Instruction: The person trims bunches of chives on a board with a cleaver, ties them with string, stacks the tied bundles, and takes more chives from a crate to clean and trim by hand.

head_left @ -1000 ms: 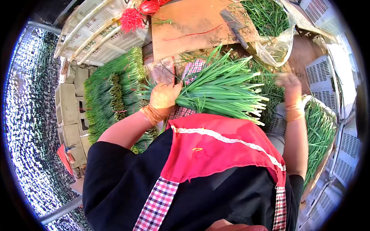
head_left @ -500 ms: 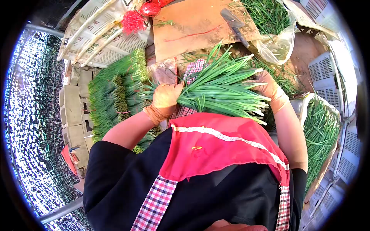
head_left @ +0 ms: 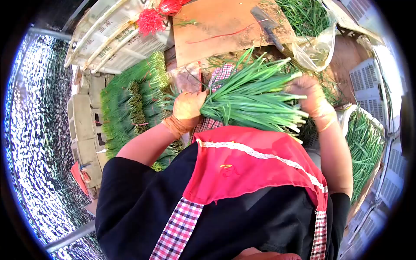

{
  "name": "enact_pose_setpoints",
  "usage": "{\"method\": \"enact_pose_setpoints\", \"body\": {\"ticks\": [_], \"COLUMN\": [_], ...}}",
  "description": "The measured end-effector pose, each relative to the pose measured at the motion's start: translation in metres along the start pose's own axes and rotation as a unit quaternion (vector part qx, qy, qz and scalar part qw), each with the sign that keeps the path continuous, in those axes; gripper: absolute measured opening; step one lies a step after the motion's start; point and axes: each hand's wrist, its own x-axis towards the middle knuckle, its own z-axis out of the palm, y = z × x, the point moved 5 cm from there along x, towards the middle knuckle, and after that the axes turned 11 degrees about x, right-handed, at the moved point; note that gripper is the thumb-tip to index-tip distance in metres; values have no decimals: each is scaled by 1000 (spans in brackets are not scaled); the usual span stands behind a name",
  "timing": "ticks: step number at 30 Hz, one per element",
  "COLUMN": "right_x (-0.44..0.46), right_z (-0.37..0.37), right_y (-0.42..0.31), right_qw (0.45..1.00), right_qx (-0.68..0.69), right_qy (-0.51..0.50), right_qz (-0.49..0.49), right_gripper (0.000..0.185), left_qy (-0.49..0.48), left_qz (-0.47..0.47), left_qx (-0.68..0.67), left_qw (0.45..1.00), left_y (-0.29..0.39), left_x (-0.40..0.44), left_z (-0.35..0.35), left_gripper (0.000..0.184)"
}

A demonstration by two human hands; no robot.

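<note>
A large bunch of garlic chives point(head_left: 247, 102) lies across my lap, its leaves fanned to the right with pale stem ends outward. My left hand point(head_left: 189, 106), in an orange glove, is wrapped around its narrow end. At the stem ends on the right is my right hand point(head_left: 308, 93), smeared by motion, so its fingers cannot be made out. Left of my left hand, tied chive bundles point(head_left: 138, 104) are stacked in rows.
An orange-brown board point(head_left: 216, 32) holds a cleaver-like blade point(head_left: 265, 21) and a red tie. Red string point(head_left: 151, 22) hangs by a white crate point(head_left: 115, 41). Loose chives fill a plastic-lined container point(head_left: 318, 52) and a sack point(head_left: 364, 147) at right.
My right hand has moved slightly right, away from the stem ends, and is now blurred. My left hand keeps its hold on the bunch. The whole view has shifted a little.
</note>
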Motion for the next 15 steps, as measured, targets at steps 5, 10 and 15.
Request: {"method": "enact_pose_setpoints", "body": {"ticks": [5,10,15], "right_x": [-58,-61,-35], "right_z": [-138,-41,19], "right_y": [45,17,21], "right_qw": [885,985,939], "right_qx": [-394,141,330], "right_qy": [208,98,30], "right_qz": [132,-32,97], "right_gripper": [25,43,10], "left_qy": [-5,-14,-5], "left_qz": [-37,-39,-32], "left_qx": [0,-6,5], "left_qw": [999,999,999], "left_y": [-3,-2,-2], "left_x": [-2,3,-1], "left_z": [7,9,10], "left_gripper": [21,19,20]}}
